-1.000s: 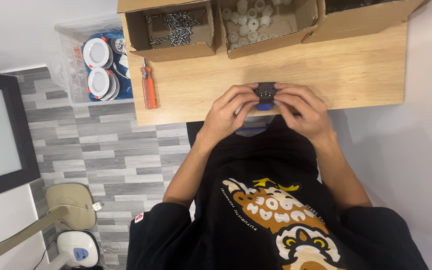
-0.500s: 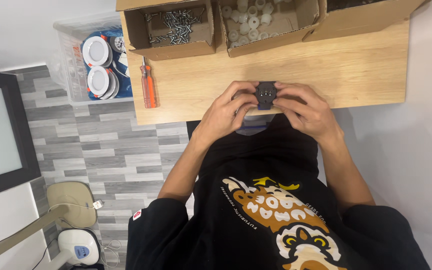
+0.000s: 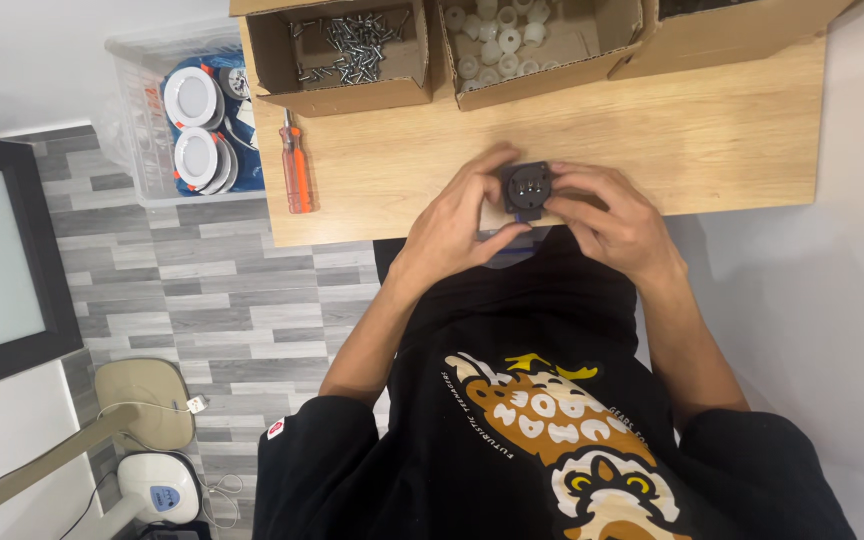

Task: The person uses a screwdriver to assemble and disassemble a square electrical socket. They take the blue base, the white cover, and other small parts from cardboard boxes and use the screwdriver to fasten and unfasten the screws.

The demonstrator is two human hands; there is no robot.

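Head view: we find both hands gripping one small black square part (image 3: 526, 186) at the near edge of the wooden table (image 3: 712, 140), just above the person's lap. The left hand (image 3: 457, 222) is curled closed around the part's left side, thumb pressed under its lower edge. The right hand (image 3: 617, 220) is likewise closed on the right side, fingers wrapped over the top corner. The part's face is turned up toward the camera; a bit of blue shows below it.

Elsewhere on the table we note an orange-handled screwdriver (image 3: 295, 170) lying near the left edge, well apart from the hands. Along the far edge stand a cardboard box of screws (image 3: 344, 45) and a cardboard box of white plastic pieces (image 3: 512, 45). On the floor beside the table sits a clear bin of round white light fittings (image 3: 192, 125).
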